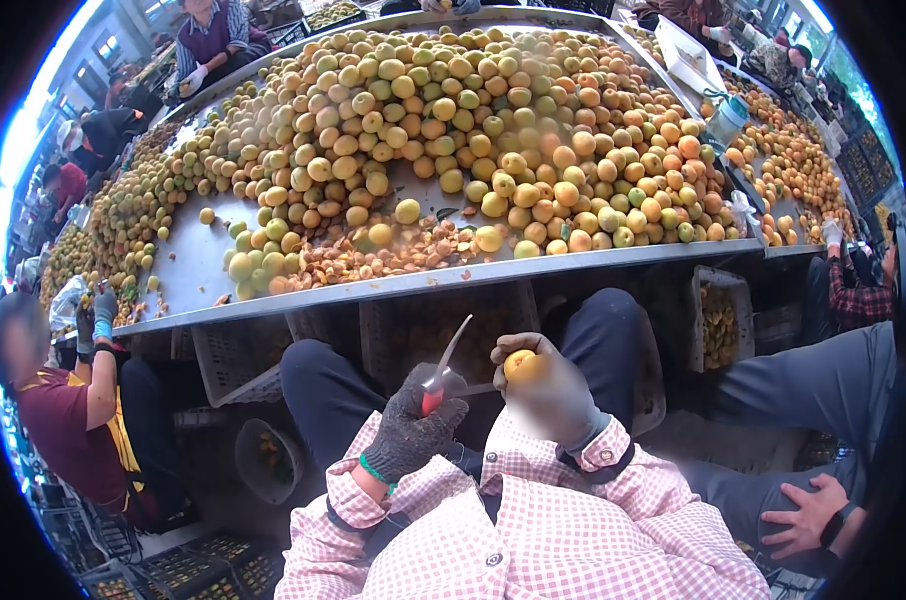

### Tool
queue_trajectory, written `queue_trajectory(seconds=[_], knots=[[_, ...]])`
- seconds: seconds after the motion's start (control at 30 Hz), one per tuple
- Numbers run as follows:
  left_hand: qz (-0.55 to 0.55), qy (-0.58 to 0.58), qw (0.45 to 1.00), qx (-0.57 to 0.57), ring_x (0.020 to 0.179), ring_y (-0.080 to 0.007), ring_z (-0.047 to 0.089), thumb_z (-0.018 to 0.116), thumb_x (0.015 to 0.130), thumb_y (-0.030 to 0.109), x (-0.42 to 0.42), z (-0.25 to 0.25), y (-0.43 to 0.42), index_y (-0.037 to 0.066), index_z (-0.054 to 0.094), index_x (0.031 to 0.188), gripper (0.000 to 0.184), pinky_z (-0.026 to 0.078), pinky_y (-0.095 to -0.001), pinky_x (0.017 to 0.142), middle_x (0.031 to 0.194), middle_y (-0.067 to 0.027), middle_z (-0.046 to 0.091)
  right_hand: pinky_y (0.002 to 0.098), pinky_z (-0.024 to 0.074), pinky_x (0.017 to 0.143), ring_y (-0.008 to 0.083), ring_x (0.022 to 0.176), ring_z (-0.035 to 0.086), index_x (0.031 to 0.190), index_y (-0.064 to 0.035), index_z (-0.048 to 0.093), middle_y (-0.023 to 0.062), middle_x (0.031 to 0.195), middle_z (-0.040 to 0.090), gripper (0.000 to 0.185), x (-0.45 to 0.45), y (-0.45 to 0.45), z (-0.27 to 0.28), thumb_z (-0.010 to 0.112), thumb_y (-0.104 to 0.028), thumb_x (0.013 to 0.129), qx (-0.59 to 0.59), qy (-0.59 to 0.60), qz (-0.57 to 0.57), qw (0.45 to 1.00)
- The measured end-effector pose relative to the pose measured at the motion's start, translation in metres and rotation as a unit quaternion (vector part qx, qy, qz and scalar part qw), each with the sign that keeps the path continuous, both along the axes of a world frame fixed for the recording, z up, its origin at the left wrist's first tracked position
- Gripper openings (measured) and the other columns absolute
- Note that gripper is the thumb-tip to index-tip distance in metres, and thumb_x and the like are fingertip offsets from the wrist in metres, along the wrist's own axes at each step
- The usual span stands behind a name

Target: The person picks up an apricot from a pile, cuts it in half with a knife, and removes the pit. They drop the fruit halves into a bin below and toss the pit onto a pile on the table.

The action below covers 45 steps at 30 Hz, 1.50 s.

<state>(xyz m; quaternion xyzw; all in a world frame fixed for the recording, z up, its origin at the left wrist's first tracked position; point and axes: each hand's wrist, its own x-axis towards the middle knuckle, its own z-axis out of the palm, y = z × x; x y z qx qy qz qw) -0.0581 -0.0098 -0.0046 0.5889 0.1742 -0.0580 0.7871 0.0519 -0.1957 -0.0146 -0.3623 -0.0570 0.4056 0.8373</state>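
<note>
My left hand [418,425], in a dark grey glove with a green cuff, is closed around the red handle of a knife [449,355] whose curved blade points up. To its right, my right hand [553,395], also gloved, holds a yellow-orange fruit [521,367] between thumb and fingers. A blurred patch hides part of this hand. The blade and the fruit are apart. Both hands are over my lap, in front of the metal table's edge [453,278]. Just behind that edge lies a heap of orange-brown scraps [383,255].
A large pile of fruit [413,110] covers much of the table. Crates [235,350] and a bucket [267,460] stand below. People sit close at left [78,410] and right [813,400]; others are across the table. A bottle [725,122] stands at the back right.
</note>
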Motion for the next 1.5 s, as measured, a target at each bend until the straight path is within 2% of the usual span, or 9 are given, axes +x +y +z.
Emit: queue_trajectory(seconds=[0.23, 0.73, 0.87, 1.07, 1.17, 1.23, 1.4, 1.47, 1.5], knots=[[-0.111, 0.031, 0.993, 0.02, 0.083, -0.0125, 0.058, 0.069, 0.086, 0.016, 0.007, 0.005, -0.007, 0.005, 0.058, 0.108, 0.027, 0.048, -0.0277, 0.075, 0.09, -0.0042, 0.062, 0.0237, 0.0416, 0.09, 0.0101, 0.102, 0.05, 0.12, -0.0054, 0.048, 0.0051, 0.112, 0.051, 0.046, -0.01, 0.004, 0.001, 0.072, -0.007, 0.081, -0.019, -0.119, 0.079, 0.99], [-0.237, 0.044, 0.967, 0.081, 0.087, -0.0207, 0.063, 0.07, 0.085, 0.025, 0.004, 0.008, -0.01, 0.004, 0.06, 0.111, 0.035, 0.05, -0.0325, 0.083, 0.099, -0.0113, 0.066, 0.0253, 0.0416, 0.092, 0.0114, 0.1, 0.052, 0.118, -0.0038, 0.048, 0.0062, 0.111, 0.049, 0.039, -0.009, 0.0, 0.003, 0.064, 0.004, 0.084, -0.076, -0.266, 0.133, 0.952], [-0.249, 0.032, 0.96, 0.121, 0.086, -0.022, 0.063, 0.07, 0.084, 0.025, 0.006, 0.009, -0.014, 0.004, 0.06, 0.111, 0.035, 0.05, -0.0329, 0.082, 0.096, -0.0123, 0.066, 0.0255, 0.0417, 0.092, 0.0119, 0.1, 0.053, 0.117, -0.0038, 0.05, 0.0059, 0.11, 0.049, 0.039, -0.012, -0.003, 0.009, 0.065, 0.005, 0.082, -0.042, -0.164, 0.131, 0.977], [-0.242, 0.046, 0.958, 0.148, 0.087, -0.0271, 0.065, 0.069, 0.084, 0.023, 0.007, 0.011, -0.022, 0.005, 0.06, 0.11, 0.033, 0.05, -0.0353, 0.082, 0.096, -0.0152, 0.066, 0.0279, 0.0428, 0.089, 0.0153, 0.099, 0.055, 0.113, -0.004, 0.052, 0.0077, 0.109, 0.051, 0.035, -0.017, -0.005, 0.013, 0.065, 0.003, 0.081, -0.075, -0.251, 0.091, 0.961], [-0.237, -0.011, 0.945, 0.224, 0.09, -0.031, 0.064, 0.068, 0.084, 0.022, 0.009, 0.003, -0.025, 0.004, 0.059, 0.11, 0.032, 0.05, -0.0373, 0.083, 0.098, -0.0173, 0.066, 0.0272, 0.0396, 0.089, 0.0146, 0.096, 0.052, 0.112, -0.0038, 0.051, 0.007, 0.106, 0.05, 0.041, -0.018, 0.001, 0.019, 0.064, 0.007, 0.074, -0.154, -0.395, 0.039, 0.905], [-0.244, -0.005, 0.944, 0.223, 0.091, -0.0327, 0.064, 0.067, 0.084, 0.023, 0.012, -0.008, -0.03, 0.004, 0.059, 0.11, 0.033, 0.05, -0.038, 0.084, 0.098, -0.0182, 0.065, 0.0282, 0.0403, 0.087, 0.0174, 0.096, 0.053, 0.113, -0.0042, 0.052, 0.0073, 0.103, 0.051, 0.047, -0.013, 0.007, 0.022, 0.063, 0.01, 0.07, -0.242, -0.597, -0.005, 0.765], [-0.293, -0.068, 0.918, 0.258, 0.094, -0.0347, 0.063, 0.067, 0.084, 0.024, 0.028, -0.015, -0.023, 0.002, 0.056, 0.112, 0.037, 0.049, -0.0386, 0.084, 0.102, -0.0187, 0.064, 0.0286, 0.0423, 0.087, 0.0174, 0.096, 0.054, 0.119, -0.0027, 0.052, 0.0071, 0.107, 0.053, 0.053, 0.003, 0.001, 0.007, 0.064, 0.011, 0.07, -0.216, -0.461, 0.071, 0.858], [-0.324, -0.055, 0.9, 0.288, 0.094, -0.0312, 0.064, 0.072, 0.08, 0.027, 0.034, -0.011, -0.018, 0.002, 0.053, 0.116, 0.047, 0.05, -0.0376, 0.084, 0.102, -0.0178, 0.064, 0.0271, 0.0417, 0.092, 0.0153, 0.102, 0.054, 0.126, -0.0007, 0.049, 0.0063, 0.112, 0.053, 0.056, 0.012, -0.003, 0.001, 0.066, 0.01, 0.073, -0.148, -0.273, 0.148, 0.939], [-0.255, -0.049, 0.922, 0.288, 0.095, -0.0298, 0.064, 0.075, 0.077, 0.029, 0.036, -0.004, -0.019, 0.003, 0.052, 0.116, 0.052, 0.05, -0.0369, 0.084, 0.101, -0.0174, 0.064, 0.0253, 0.0409, 0.096, 0.0126, 0.108, 0.052, 0.13, 0.0002, 0.045, 0.0059, 0.117, 0.052, 0.057, 0.017, -0.005, 0.007, 0.066, 0.009, 0.078, -0.177, -0.326, 0.162, 0.914]])
